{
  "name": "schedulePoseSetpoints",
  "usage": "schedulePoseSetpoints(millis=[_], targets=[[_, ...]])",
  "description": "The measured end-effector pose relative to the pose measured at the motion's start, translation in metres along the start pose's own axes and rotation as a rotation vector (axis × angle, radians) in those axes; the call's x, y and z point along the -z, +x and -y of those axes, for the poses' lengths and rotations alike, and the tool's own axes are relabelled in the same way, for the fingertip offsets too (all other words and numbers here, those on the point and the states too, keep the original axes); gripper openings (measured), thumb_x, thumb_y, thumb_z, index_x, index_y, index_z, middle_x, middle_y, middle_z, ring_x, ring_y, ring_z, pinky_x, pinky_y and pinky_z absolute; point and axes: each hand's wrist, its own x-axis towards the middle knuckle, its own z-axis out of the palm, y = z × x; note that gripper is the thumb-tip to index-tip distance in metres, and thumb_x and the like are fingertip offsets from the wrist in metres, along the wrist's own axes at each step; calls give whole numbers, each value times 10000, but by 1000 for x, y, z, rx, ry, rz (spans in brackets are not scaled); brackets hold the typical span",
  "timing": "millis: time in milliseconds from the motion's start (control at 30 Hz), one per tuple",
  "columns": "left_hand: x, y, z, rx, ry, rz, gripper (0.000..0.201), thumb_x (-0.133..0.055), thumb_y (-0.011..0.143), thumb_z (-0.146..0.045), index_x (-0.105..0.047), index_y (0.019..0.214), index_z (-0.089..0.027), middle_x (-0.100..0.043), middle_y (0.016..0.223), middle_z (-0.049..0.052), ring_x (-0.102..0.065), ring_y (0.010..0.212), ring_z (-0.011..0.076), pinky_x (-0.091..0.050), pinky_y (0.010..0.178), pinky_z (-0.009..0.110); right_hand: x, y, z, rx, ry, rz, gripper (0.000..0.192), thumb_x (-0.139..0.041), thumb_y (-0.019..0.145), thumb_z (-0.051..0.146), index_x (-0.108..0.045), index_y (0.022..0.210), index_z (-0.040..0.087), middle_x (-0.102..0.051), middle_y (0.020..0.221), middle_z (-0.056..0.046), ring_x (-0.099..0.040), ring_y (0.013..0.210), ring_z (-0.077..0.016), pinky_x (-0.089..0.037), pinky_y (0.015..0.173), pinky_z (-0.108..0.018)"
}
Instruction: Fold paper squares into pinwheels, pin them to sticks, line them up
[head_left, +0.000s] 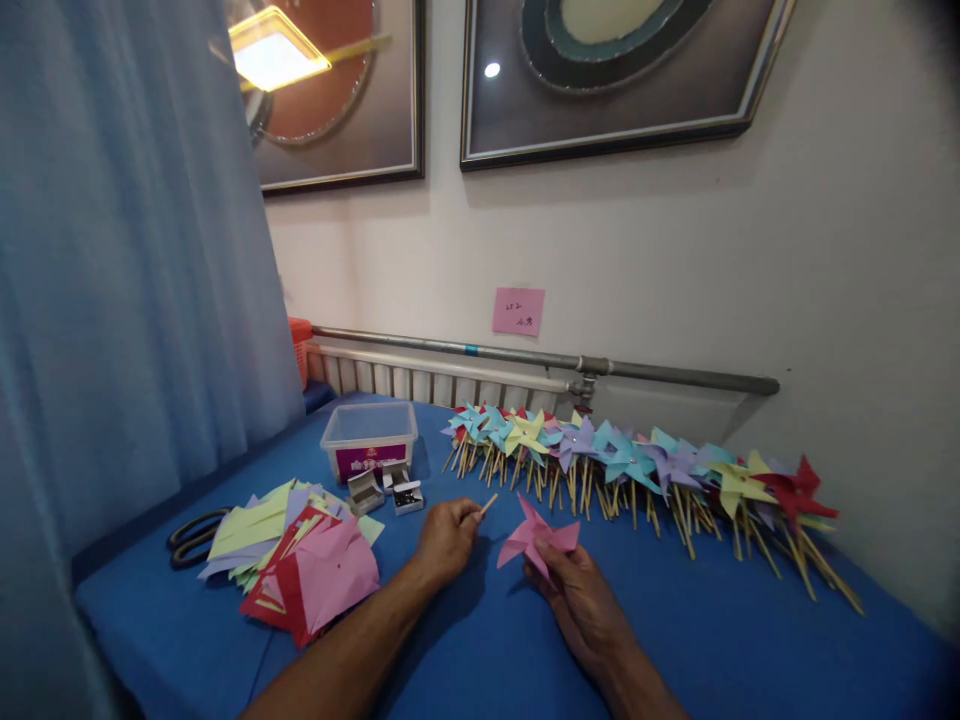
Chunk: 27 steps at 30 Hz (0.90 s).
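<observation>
My left hand (pixel 448 540) pinches a short wooden stick (pixel 489 503), whose tip points up and to the right. Just right of it, my right hand (pixel 574 590) grips a pink paper pinwheel (pixel 531 540) between thumb and fingers, its folded blades spread. The stick and the pinwheel are apart. To the left lies a loose pile of coloured paper, with a pink sheet (pixel 337 572) on top. Finished-looking pinwheels on sticks (pixel 600 455) lie in a long row along the wall side, in blue, yellow, purple and red.
A clear plastic tub (pixel 371 427) stands at the back left, with small boxes (pixel 407 497) before it, one holding dark bits. Black-handled scissors (pixel 193 540) lie partly under the paper. A metal pipe (pixel 525 354) runs along the wall. A blue curtain (pixel 142 280) hangs left.
</observation>
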Motion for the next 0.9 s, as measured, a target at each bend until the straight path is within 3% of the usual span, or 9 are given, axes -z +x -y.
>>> schedulePoseSetpoints(millis=[267,467,667,900], targets=[[-1,-1,-10,1,-138,14,167,-557,835,-276,-636,726,-178,-498,535,-47,-414,506,111,-287,542,245,0,-2,0,0,-5,3,420,-1012,485,373,-742,755,199,-757,819,3,-668,755,-149,-600,727,-278],[-8,-3,-5,221,-473,153,235,-607,818,-410,-576,858,-181,-571,531,-43,-421,359,97,-253,394,224,2,-2,2,-24,81,-11,440,-1024,441,333,-710,721,206,-721,742,29,-652,724,-137,-610,705,-275],[2,-1,-10,342,-812,56,205,-673,840,-310,-539,898,-165,-643,646,4,-582,455,105,-382,415,187,4,-2,3,-55,134,-5,406,-1009,484,271,-682,719,217,-716,742,37,-670,719,-141,-623,759,-300],[5,-1,-13,387,-880,13,114,-637,898,-226,-558,879,-146,-671,705,48,-644,531,125,-480,482,211,5,-2,0,-105,126,20,400,-1006,502,263,-695,750,212,-735,771,30,-682,733,-139,-612,725,-276]])
